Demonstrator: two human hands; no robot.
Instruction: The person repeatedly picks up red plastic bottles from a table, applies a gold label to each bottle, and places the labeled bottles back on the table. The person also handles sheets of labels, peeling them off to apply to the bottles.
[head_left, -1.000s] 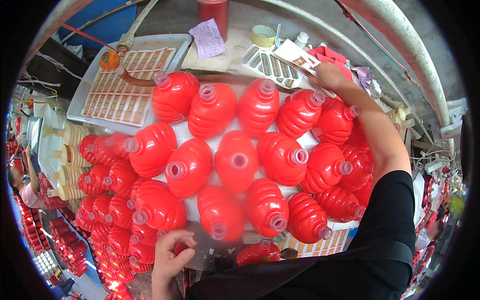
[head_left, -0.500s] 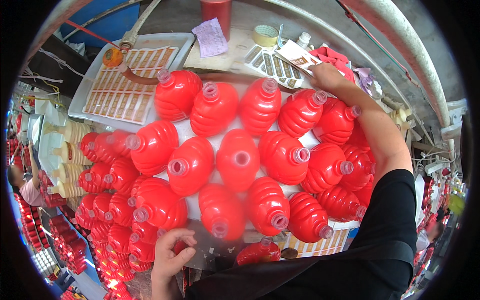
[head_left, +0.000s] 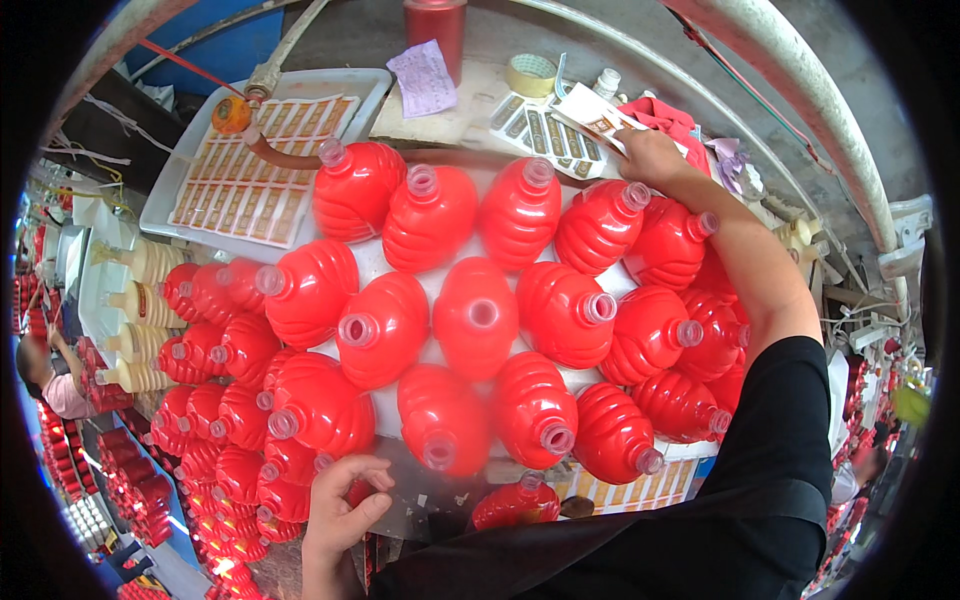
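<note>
- Right hand [head_left: 650,157]: fingers closed on white printed sheets [head_left: 588,110], near tape roll [head_left: 530,87], beyond the bottles
- Left hand [head_left: 340,510]: half-open, fingers curled, close to worktable's near edge
- Red plastic bottles [head_left: 432,225]: uncapped, between hands

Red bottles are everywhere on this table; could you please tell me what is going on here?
A person's right hand holds white printed papers at the far side of the table. The left hand is near the lower-left bottles, its fingers loosely curled, and seems to hold nothing. Between the hands, red bottles stand close together with no caps on their necks. Sheets of gold labels lie in a white tray at the upper left.
</note>
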